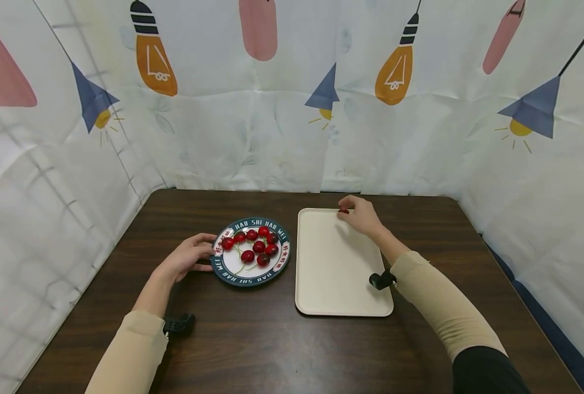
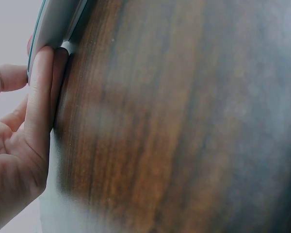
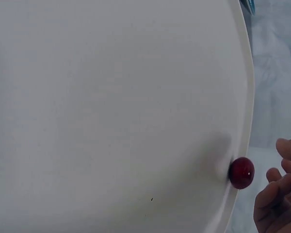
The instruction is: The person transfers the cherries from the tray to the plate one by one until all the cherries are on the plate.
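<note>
My left hand [image 1: 191, 256] holds the left rim of a round plate [image 1: 250, 282] with a dark-blue lettered border. In the left wrist view, fingers [image 2: 40, 87] reach under the plate's rim [image 2: 56, 24], with another digit at its edge. Several red cherries [image 1: 259, 247] with green stems lie on the plate. At the far edge of a cream rectangular tray [image 1: 343, 273] is my right hand [image 1: 363, 216], close to a single dark red cherry [image 3: 241, 173]. That cherry sits against the tray's rim, and the right wrist view shows a gap between it and the loosely bent fingers.
Plate and tray stand side by side on a dark wooden table [image 1: 252, 339]. A white printed cloth [image 1: 282, 137] hangs behind the table and along both sides. My right forearm crosses the tray's right edge.
</note>
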A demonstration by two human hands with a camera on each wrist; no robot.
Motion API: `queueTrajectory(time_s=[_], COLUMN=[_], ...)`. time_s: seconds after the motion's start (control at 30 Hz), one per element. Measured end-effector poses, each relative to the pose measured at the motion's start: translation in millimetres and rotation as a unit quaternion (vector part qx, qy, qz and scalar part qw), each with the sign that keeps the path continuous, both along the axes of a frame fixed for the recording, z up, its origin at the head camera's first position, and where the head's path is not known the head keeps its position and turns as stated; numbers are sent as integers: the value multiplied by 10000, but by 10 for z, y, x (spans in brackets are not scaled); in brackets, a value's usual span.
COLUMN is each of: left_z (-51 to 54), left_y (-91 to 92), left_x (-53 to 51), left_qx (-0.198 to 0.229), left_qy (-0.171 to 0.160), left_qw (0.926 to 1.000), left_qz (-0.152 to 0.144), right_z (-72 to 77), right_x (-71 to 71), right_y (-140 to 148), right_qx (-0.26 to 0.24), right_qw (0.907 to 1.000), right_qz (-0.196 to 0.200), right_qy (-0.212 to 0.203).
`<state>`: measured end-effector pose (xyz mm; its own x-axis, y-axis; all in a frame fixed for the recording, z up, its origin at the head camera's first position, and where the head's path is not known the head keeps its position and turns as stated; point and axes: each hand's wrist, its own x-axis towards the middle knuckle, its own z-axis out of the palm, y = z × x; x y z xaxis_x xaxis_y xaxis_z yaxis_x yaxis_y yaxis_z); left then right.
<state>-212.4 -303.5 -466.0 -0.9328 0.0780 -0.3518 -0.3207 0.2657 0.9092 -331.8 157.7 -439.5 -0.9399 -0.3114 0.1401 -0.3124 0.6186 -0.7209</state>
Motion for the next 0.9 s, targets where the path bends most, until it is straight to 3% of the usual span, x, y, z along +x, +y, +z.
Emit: queueTrajectory(time_s=[0.37,0.9], left_z=[-11,-5], left_y=[0,-2], left_x=[5,4], left_qx=[4,8], left_qy=[19,10], left_qw=[10000,10000], left_qz=[20,22], right_z=[-34,-90], right_x=[-36,-80], right_y=[46,30], right_qx=[95,543], right_qw=[9982,9964], right_qz=[-498,-495], right_qy=[-332,-427])
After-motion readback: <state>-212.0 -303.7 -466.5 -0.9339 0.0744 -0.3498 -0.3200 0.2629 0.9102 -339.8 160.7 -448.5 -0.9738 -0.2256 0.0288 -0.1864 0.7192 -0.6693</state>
